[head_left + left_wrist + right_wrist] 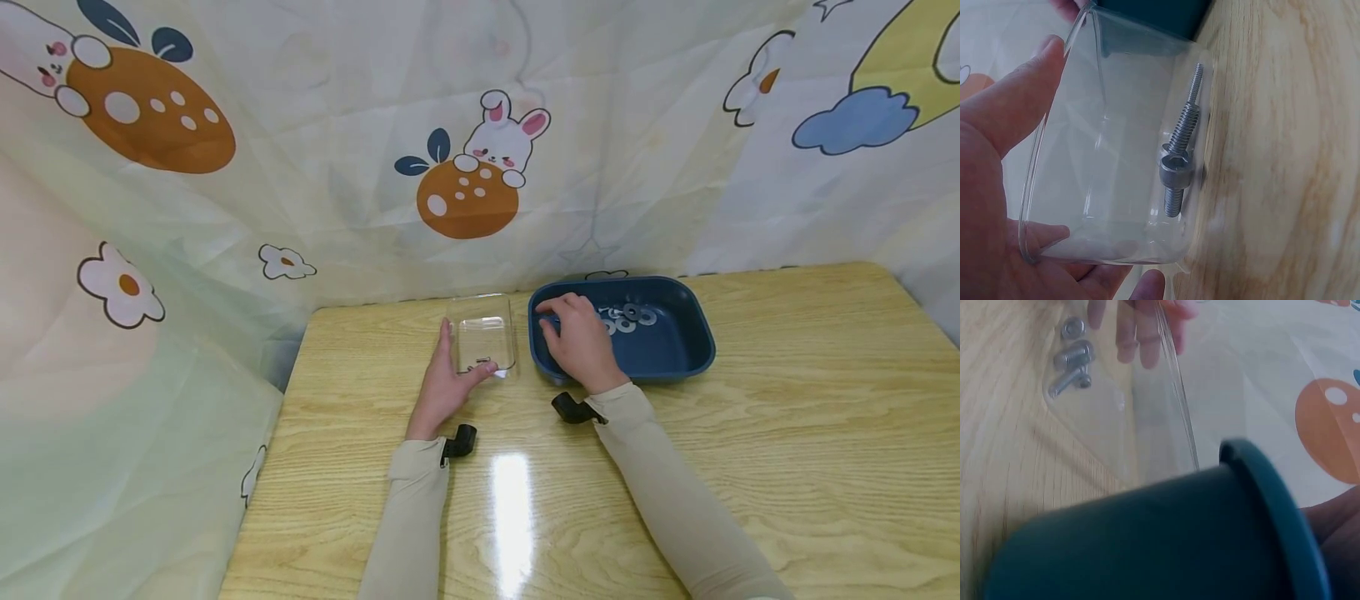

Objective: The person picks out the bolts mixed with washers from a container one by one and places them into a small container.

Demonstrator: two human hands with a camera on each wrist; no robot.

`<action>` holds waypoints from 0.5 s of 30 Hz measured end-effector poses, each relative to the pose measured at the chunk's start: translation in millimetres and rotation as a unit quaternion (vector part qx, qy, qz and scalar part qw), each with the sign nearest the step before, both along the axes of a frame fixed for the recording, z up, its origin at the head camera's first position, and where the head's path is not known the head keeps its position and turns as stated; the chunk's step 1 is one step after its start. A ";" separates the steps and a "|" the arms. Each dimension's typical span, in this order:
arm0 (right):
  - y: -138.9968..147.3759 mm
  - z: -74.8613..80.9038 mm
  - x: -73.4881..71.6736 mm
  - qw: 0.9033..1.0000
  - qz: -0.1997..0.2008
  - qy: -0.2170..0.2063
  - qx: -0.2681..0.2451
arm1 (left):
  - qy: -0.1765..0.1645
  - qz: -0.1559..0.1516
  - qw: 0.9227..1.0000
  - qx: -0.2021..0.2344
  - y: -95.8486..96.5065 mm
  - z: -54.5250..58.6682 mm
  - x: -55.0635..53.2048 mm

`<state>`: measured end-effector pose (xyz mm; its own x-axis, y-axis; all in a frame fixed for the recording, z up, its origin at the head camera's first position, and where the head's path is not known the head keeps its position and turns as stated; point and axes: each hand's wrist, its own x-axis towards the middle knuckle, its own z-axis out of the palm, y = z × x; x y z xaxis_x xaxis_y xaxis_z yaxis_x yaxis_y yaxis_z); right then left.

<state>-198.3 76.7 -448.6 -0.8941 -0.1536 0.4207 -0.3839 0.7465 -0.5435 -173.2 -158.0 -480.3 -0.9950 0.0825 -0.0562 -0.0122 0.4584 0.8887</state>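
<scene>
My left hand [441,390] grips a clear plastic box [514,333], its thumb over the near rim and its fingers along the left side. Inside that box lie several metal bolts [1179,134], one of them a socket-head bolt [1174,181]. My right hand [582,343] reaches into the left end of a dark blue bin [697,333], with thumb and index finger apart. Nothing shows between them. Several metal washers [624,325] lie on the bin floor, right of that hand. In the right wrist view the bin's wall [1147,544] hides most of the hand.
Both containers stand side by side near the back edge of a wooden table [810,417]. Behind them hangs a printed cloth [330,125], which also covers the left side. A black wrist mount [461,440] sits on the left sleeve, another [573,408] on the right.
</scene>
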 end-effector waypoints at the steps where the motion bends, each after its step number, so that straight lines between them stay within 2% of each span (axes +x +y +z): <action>1: 1.0 0.1 -0.5 1.000 -0.002 -0.004 0.001 | 0.002 0.000 1.000 -0.003 -0.1 0.1 -0.3; 15: 13.3 -0.6 -5.4 0.993 -0.010 -0.093 0.065 | 0.004 -0.006 1.000 -0.008 -1.3 1.0 0.7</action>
